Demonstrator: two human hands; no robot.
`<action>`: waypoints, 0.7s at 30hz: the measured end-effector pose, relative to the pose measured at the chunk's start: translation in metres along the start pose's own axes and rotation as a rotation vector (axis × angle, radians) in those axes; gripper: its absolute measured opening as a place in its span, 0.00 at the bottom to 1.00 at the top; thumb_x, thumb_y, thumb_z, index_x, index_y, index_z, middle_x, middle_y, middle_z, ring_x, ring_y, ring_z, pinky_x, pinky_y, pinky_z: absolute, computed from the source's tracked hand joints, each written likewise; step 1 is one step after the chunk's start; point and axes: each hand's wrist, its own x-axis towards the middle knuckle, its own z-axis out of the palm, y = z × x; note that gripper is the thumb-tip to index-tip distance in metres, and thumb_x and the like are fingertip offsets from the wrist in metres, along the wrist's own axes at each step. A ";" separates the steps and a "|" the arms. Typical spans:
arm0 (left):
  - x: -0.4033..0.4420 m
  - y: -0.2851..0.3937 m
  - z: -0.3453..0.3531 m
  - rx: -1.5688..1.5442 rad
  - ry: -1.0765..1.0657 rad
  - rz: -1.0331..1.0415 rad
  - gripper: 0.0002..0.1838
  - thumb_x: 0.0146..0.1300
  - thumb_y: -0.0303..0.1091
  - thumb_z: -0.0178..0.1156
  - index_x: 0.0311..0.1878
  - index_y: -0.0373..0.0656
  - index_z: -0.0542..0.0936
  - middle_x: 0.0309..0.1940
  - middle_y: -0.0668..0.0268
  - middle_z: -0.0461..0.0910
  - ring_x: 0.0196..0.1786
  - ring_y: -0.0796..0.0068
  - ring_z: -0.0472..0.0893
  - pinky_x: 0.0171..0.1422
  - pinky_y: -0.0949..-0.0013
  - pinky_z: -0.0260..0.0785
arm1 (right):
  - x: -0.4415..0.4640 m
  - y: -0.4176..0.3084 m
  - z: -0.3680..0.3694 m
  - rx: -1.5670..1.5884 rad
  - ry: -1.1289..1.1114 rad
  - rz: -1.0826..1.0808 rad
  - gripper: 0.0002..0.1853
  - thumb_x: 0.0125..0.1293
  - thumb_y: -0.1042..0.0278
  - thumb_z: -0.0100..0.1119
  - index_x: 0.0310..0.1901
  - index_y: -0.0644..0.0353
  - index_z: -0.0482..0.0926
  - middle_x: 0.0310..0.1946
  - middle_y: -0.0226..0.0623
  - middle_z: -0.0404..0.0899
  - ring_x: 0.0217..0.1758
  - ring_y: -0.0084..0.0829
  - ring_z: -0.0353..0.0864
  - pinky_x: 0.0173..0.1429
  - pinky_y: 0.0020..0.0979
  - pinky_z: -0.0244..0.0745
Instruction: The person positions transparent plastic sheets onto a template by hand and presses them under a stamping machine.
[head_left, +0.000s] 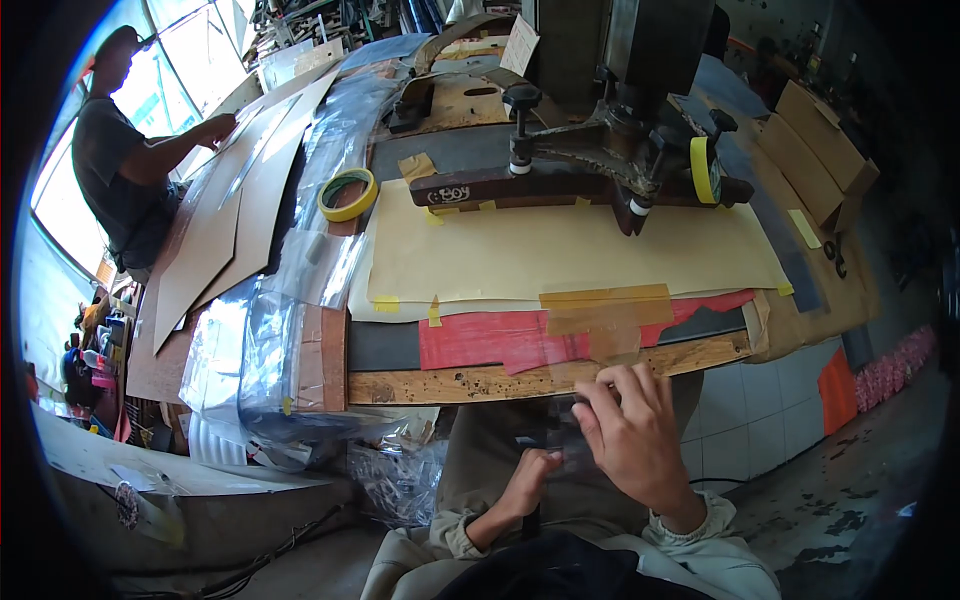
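Note:
Over my lap, just below the table's front edge, my right hand is raised with its fingers curled, near a clear piece of film or plastic that is hard to make out. My left hand is lower and to the left, its fingers closed at the film's lower left side. Beyond them, brown tape lies across the front of a cream sheet. Red material shows beneath the sheet, along the wooden table edge.
A dark metal press stands over the sheet. Yellow tape rolls lie left and right. Clear plastic covers the table's left part. Another person works at large boards. Scissors and a cardboard box are at right.

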 end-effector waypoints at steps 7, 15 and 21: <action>0.028 0.047 -0.007 -0.469 -0.077 -0.383 0.14 0.59 0.25 0.50 0.48 0.32 0.76 0.41 0.57 0.78 0.47 0.67 0.77 0.53 0.64 0.68 | -0.015 0.005 -0.012 0.200 -0.317 -0.104 0.22 0.60 0.51 0.60 0.41 0.64 0.70 0.62 0.62 0.58 0.69 0.60 0.54 0.66 0.58 0.57; 0.051 0.063 -0.024 -0.007 -0.236 -0.055 0.15 0.51 0.26 0.58 0.44 0.35 0.80 0.31 0.56 0.82 0.36 0.73 0.82 0.42 0.70 0.71 | -0.025 0.020 -0.010 0.534 -0.485 -0.401 0.27 0.64 0.41 0.50 0.41 0.64 0.71 0.67 0.65 0.50 0.72 0.61 0.47 0.65 0.65 0.50; 0.059 0.084 -0.033 0.090 -0.353 0.052 0.14 0.50 0.26 0.61 0.42 0.36 0.81 0.35 0.53 0.83 0.37 0.60 0.84 0.42 0.67 0.73 | -0.018 0.015 -0.008 0.304 -0.442 -0.218 0.44 0.61 0.31 0.41 0.67 0.64 0.54 0.67 0.61 0.53 0.74 0.56 0.45 0.67 0.64 0.46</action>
